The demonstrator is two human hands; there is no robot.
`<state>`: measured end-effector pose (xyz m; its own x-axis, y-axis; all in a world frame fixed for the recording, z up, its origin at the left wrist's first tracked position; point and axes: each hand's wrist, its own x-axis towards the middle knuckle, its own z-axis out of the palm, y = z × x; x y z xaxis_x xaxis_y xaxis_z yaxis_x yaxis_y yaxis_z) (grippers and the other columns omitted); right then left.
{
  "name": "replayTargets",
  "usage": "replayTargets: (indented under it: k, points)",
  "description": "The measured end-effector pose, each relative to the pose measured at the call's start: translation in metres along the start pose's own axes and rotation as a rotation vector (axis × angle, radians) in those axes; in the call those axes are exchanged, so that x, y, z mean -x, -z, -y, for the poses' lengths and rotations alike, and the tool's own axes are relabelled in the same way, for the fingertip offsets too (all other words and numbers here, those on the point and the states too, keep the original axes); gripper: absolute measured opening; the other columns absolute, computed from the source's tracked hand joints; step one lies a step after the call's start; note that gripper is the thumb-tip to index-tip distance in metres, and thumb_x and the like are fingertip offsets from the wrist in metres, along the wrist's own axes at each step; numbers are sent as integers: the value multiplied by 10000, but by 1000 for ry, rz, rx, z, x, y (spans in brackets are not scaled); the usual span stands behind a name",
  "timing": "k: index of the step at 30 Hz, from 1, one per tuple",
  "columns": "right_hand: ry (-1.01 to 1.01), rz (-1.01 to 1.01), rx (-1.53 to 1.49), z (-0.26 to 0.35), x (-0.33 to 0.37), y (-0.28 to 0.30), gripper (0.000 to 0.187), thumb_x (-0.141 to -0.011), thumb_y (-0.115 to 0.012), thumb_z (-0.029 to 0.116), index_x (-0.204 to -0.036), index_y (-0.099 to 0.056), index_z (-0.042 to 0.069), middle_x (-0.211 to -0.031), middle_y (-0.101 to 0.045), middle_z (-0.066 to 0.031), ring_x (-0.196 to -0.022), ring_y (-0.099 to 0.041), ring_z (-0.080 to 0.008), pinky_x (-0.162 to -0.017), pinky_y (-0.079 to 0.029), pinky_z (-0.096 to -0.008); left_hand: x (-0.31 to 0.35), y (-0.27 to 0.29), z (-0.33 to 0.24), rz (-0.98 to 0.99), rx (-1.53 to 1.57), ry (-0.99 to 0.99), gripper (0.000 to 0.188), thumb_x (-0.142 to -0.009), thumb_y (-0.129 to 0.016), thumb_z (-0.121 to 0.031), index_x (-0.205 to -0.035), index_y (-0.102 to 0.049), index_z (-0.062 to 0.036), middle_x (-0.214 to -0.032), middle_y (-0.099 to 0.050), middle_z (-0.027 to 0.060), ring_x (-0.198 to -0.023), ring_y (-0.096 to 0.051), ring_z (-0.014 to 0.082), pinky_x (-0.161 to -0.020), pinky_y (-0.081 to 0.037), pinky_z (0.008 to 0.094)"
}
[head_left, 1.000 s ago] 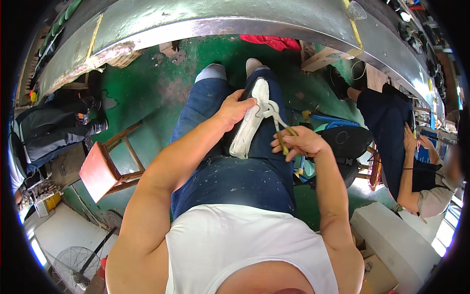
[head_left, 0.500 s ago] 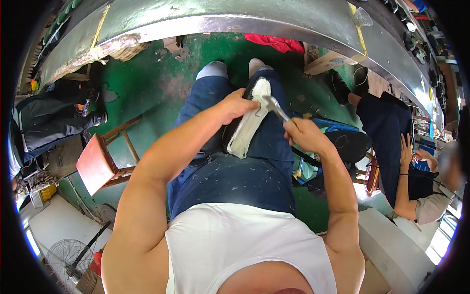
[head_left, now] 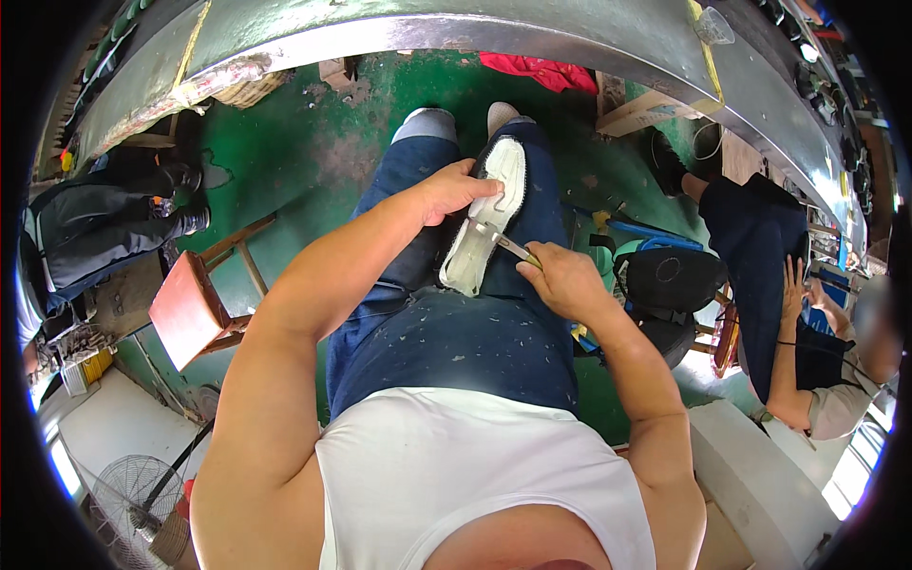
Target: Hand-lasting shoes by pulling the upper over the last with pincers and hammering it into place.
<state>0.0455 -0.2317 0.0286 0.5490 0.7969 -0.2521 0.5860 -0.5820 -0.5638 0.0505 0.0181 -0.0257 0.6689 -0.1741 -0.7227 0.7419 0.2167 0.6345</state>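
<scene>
A shoe (head_left: 465,261) with its whitish underside facing up lies across my right thigh, its toe pointing away from me. My left hand (head_left: 453,193) is closed around its left side near the middle, thumb pressed on the pale bottom. In my right hand (head_left: 568,280) is a hammer (head_left: 513,247), gripped by the handle. The hammer's metal head rests on or just above the shoe bottom, toward the heel half; I cannot tell if it touches. A dark edge of the shoe's upper shows along its rim.
A metal-edged workbench (head_left: 399,36) curves across the far side. To my left stands a wooden stool (head_left: 190,309) with a reddish seat, and a wire fan (head_left: 142,503) is behind it. On the right are a black bag (head_left: 670,275) and a seated co-worker (head_left: 760,275). Red cloth (head_left: 541,71) lies under the bench.
My right hand has moved slightly nearer to me and left, bringing the hammer head from the shoe's upper middle down toward its heel half. The left hand keeps its hold.
</scene>
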Motion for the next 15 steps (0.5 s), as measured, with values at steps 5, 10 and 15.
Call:
replayTargets:
  k: [5, 10, 15]
  points:
    - [11, 110, 2, 6, 1, 19, 350, -974, -586, 316, -1000, -588, -33, -906, -662, -224, -832, -668, -388, -730, -530, -481, -6, 3, 7, 18, -40, 25, 559, -885, -748, -290, -1340, -500, -80, -1213, -648, 84, -1095, -628, 217, -908, -496, 424]
    - [-27, 314, 247, 35, -21, 49, 321, -969, -595, 273, -1009, -621, -45, -938, -680, -237, -848, -676, -379, -756, -520, -509, -10, -5, 7, 18, -47, 2, 546, -896, -742, -265, -1338, -496, -61, -1212, -648, 95, -1113, -626, 214, -946, -499, 413]
    - [57, 667, 358, 49, -72, 81, 399, -991, -542, 324, -849, -719, -5, -836, -701, -216, -830, -685, -403, -753, -536, -494, -12, -3, 13, 5, 18, -25, 551, -904, -737, -244, -1345, -478, -39, -1229, -637, 97, -1093, -637, 207, -933, -528, 380]
